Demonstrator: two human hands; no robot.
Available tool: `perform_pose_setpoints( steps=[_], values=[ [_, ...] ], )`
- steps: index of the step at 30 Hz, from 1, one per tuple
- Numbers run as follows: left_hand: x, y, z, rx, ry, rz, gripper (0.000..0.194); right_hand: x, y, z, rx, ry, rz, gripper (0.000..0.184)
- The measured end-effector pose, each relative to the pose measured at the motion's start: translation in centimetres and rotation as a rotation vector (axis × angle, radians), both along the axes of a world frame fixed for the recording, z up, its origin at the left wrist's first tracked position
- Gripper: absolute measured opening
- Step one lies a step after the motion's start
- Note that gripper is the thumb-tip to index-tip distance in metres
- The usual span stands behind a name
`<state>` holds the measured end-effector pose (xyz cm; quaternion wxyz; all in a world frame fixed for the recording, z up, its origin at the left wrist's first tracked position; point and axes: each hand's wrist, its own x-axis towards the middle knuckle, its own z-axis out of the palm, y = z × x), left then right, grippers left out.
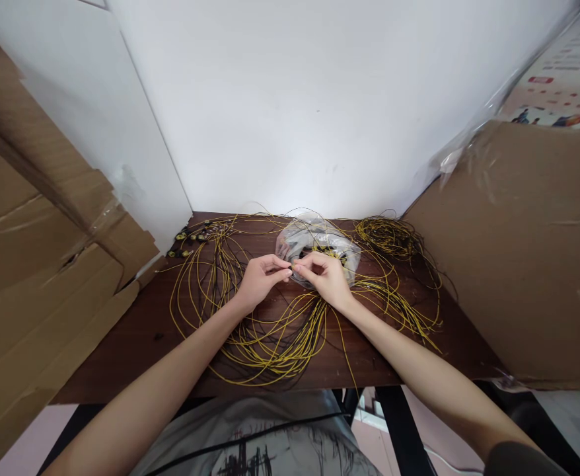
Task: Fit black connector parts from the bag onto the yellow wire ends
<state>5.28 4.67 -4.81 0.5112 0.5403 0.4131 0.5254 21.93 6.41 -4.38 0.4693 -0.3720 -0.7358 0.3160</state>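
My left hand (260,277) and my right hand (326,276) meet above the middle of a dark wooden table (136,344). Both pinch the same small yellow-and-black connector on the end of a thin yellow wire (292,268). Loops of yellow wire (270,344) lie spread under and around my wrists. Right behind my hands sits a clear plastic bag (320,241) with more connectors inside. A tangled bundle of yellow wire (389,239) lies at the back right.
A row of small black-and-yellow connectors (187,239) lies at the back left corner. Flattened cardboard (37,264) leans on the left, a large cardboard box (518,251) stands on the right. A white wall closes the back.
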Motion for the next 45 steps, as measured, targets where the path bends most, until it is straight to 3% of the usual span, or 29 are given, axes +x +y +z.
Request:
perform_pose_setpoints(
  steps=[9,22,45],
  values=[
    [0.1,0.04,-0.06,-0.001,-0.016,0.057,0.018,-0.19,-0.32,0.31,0.053,-0.045,-0.005,0.014],
    [0.06,0.13,-0.2,0.012,0.0,0.034,0.017,-0.25,-0.32,0.1,-0.018,0.004,-0.048,0.018],
    [0.12,0.09,-0.44,0.076,0.063,0.035,0.014,-0.99,-0.76,-0.44,-0.262,0.198,-0.038,0.023]
  ],
)
